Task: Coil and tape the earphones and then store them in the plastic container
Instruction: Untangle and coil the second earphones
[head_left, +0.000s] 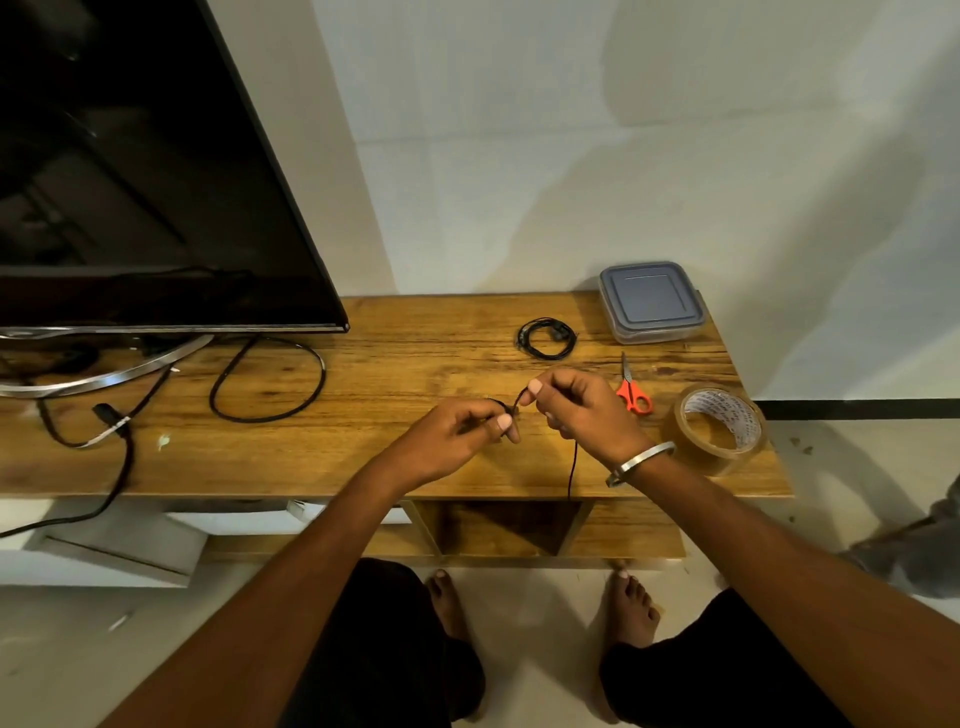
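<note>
Standing at a low wooden TV table (395, 364), both hands raised just above its front half. Left hand (457, 436) curled, thumb and forefinger pinching a black earphone cable (572, 462) at a small loop. Right hand (587, 410) likewise curled, pinching the same cable just beside the left, thumb on top; metal bangle (641, 462) on that wrist. From under the right hand, cable hanging straight down past the table's front edge. Further back on the table, well apart from the hands: a second pair of earphones (546, 339), already coiled, lying flat. Behind and to the right of that coil, near the back corner: plastic container (652, 302) with its grey lid on. Just right of the right hand: red-handled scissors (632, 389), blades closed, pointing away. Beyond those, at the right end: roll of brown packing tape (719, 428), lying on its side. On the left: television (145, 166) on a curved metal stand, black power cables looped beside it
</note>
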